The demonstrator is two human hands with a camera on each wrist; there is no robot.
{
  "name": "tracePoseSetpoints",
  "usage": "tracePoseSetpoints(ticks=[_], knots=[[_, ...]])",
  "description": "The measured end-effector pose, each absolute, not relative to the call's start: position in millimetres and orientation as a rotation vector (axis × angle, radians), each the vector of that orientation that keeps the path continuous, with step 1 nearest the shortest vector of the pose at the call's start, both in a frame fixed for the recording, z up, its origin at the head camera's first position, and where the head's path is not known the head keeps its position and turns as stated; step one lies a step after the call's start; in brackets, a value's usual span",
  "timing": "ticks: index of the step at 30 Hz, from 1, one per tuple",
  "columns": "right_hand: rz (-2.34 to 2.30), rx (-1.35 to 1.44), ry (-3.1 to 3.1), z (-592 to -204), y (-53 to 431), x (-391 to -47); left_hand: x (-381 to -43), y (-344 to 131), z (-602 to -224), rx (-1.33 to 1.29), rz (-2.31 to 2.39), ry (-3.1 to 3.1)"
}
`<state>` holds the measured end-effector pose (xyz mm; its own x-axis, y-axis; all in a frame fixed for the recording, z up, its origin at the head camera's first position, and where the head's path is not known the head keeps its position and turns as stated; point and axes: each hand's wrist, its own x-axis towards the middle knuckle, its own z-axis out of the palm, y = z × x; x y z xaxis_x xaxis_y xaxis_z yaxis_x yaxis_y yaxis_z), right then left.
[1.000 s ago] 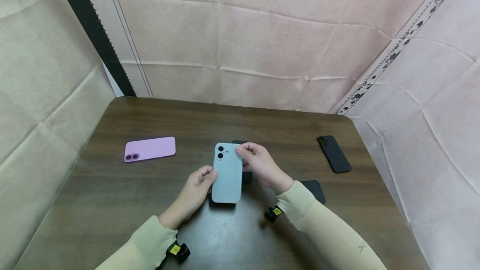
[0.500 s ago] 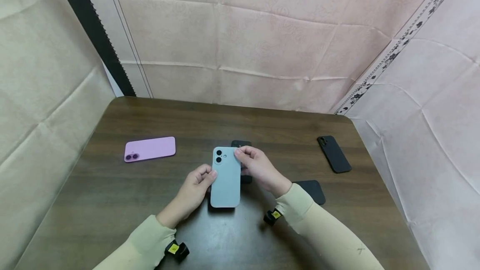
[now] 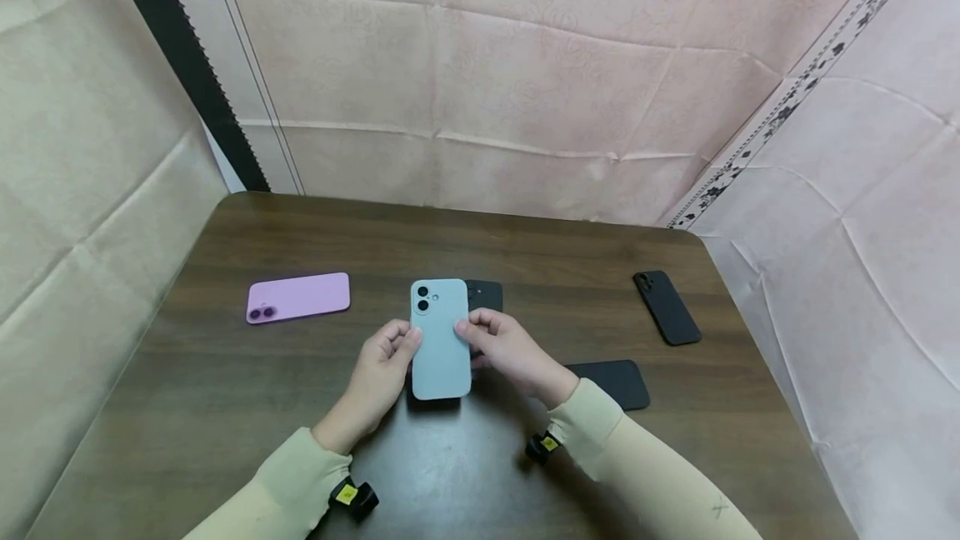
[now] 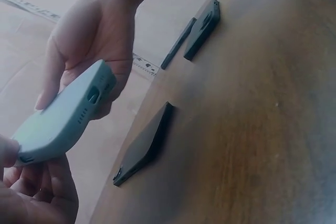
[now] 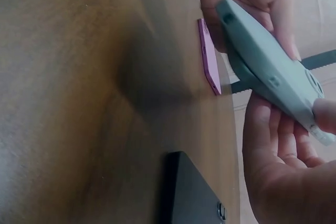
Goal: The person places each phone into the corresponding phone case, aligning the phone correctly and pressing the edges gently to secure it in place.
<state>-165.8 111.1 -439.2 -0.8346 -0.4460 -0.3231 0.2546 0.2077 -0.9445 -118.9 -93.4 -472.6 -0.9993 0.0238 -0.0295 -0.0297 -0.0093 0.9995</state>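
Above the middle of the table, both hands hold up a light blue phone case (image 3: 438, 348), its back and two camera openings facing the head camera. My left hand (image 3: 378, 373) pinches its left edge, thumb on the back. On the opposite long edge, my right hand (image 3: 513, 352) grips it between thumb and curled fingers. In the left wrist view a port opening and small speaker holes show on the case's end (image 4: 86, 100). A darker layer (image 5: 239, 72) shows along its underside in the right wrist view; I cannot tell whether a phone sits fully inside.
A purple phone (image 3: 300, 298) lies at the left of the brown table (image 3: 225, 407). One black phone or case (image 3: 486, 294) lies partly hidden behind the held case. Another dark one (image 3: 618, 383) is beside the right forearm, and a third black one (image 3: 667, 308) lies far right.
Both hands have shifted the light blue phone case slightly left, and it is a little farther up in view. My right hand has slid from near its top corner toward the middle of its edge.
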Motion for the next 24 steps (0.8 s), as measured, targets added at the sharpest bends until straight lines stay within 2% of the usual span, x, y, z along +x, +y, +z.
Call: tracePoseSetpoints(ticks=[9,24], knots=[[-1.573,-0.286,1.848,-447,109,-155,-125,-99,-468,-0.104,2.288,2.21],[-1.618,-0.299,1.908,-444,100,-148,-126,-105,-463,-0.154,2.318,2.2]])
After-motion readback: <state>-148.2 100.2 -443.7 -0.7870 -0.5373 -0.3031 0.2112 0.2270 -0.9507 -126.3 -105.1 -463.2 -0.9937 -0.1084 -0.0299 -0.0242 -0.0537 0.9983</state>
